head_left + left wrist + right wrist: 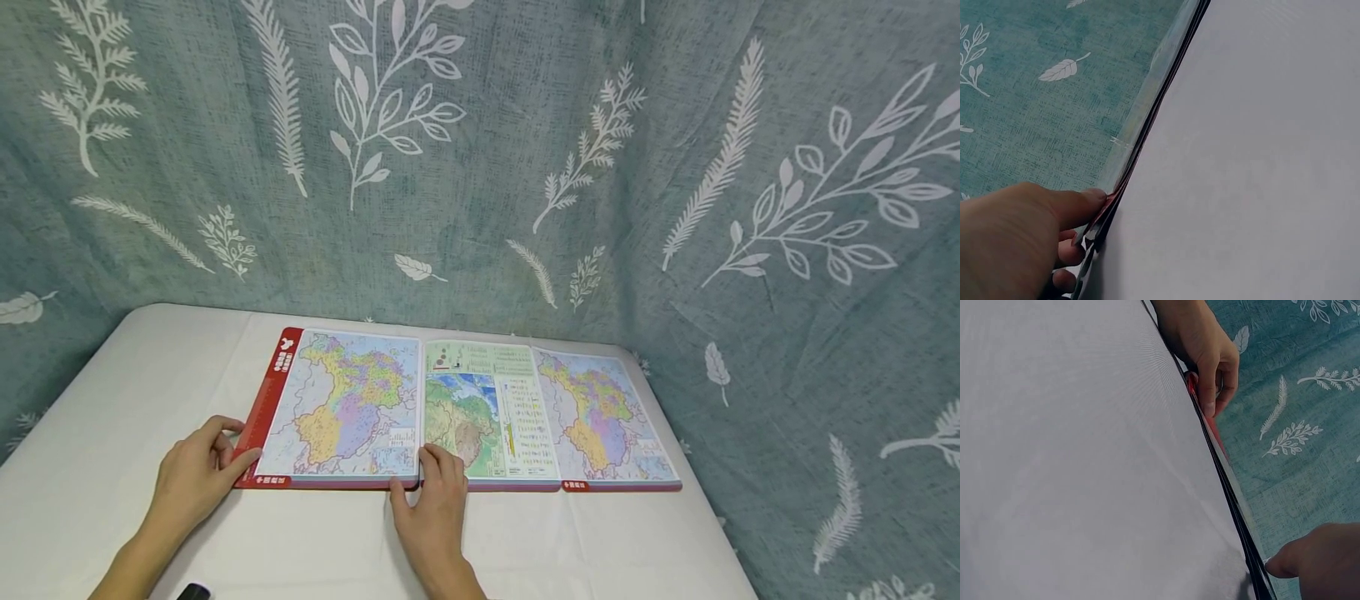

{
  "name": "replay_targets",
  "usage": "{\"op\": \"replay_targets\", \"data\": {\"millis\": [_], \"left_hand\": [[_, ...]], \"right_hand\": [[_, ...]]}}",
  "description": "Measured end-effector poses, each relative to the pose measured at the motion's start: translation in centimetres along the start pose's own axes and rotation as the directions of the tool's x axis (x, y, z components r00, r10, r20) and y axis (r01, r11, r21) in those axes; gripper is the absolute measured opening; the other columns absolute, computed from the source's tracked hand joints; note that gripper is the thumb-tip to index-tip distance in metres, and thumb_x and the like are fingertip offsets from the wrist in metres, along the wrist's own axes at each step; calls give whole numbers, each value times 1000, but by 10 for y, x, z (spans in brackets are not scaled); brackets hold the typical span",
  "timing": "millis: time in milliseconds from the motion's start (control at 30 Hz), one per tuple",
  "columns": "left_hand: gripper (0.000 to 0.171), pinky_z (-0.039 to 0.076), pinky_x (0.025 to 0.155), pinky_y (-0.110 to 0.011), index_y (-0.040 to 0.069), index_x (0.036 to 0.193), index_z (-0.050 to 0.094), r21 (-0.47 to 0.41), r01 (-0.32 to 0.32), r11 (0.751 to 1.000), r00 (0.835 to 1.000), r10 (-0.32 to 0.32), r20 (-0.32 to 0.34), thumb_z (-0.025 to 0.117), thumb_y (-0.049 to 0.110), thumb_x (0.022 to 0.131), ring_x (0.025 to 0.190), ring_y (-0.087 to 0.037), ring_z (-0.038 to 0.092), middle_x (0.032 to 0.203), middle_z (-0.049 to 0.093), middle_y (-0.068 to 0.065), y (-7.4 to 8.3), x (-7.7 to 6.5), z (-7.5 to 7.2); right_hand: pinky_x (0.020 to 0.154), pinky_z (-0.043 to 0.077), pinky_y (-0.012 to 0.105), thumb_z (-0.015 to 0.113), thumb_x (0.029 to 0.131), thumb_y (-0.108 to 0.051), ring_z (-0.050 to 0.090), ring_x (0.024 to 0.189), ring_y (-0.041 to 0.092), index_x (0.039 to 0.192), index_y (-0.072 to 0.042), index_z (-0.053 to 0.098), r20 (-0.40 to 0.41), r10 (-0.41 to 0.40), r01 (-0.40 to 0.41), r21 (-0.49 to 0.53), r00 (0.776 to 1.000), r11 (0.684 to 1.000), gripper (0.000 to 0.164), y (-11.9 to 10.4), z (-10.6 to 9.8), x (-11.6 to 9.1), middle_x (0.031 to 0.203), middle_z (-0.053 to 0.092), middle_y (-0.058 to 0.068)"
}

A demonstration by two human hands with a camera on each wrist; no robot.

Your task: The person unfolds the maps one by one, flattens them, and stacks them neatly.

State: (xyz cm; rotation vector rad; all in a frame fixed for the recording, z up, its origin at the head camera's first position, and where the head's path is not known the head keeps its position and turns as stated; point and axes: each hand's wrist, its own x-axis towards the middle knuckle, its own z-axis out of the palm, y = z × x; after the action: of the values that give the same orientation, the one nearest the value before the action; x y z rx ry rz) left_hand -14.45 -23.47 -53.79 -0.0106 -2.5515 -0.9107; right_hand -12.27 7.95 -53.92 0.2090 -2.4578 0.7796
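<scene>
A stack of map sheets with a red left margin lies on the white table, its edge showing several layers. My left hand grips its front left corner, thumb on top and the other fingers curled at the side. In the left wrist view that thumb presses on the layered edge. My right hand holds the front right corner, with the thumb at the front edge and fingers along the right side, overlapping the neighbouring green relief map. The right thumb shows beside the edge in the right wrist view.
A second coloured map lies at the right, side by side with the relief map. The white tabletop runs in front. Behind and to the right hangs a green leaf-patterned curtain. A small black object shows at the bottom edge.
</scene>
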Motion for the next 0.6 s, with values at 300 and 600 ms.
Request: {"op": "replay_targets", "data": {"millis": [300,600], "left_hand": [[47,29,54,-25,1,115,67,5,3,1000,1000,-3,12,93,18,79,57,-5,36,65,47,6,1,0,2],[46,28,55,-26,0,113,67,16,12,1000,1000,-12,27,92,17,79,58,-7,37,65,47,5,2,1,-1]], "right_hand": [[91,47,45,89,80,-21,58,114,25,118,2,73,4,-5,5,-26,1000,1000,48,0,0,0,127,66,10],[90,47,44,90,79,-19,60,113,26,117,0,72,-22,-1,1,2,1000,1000,47,-1,1,0,127,66,10]]}}
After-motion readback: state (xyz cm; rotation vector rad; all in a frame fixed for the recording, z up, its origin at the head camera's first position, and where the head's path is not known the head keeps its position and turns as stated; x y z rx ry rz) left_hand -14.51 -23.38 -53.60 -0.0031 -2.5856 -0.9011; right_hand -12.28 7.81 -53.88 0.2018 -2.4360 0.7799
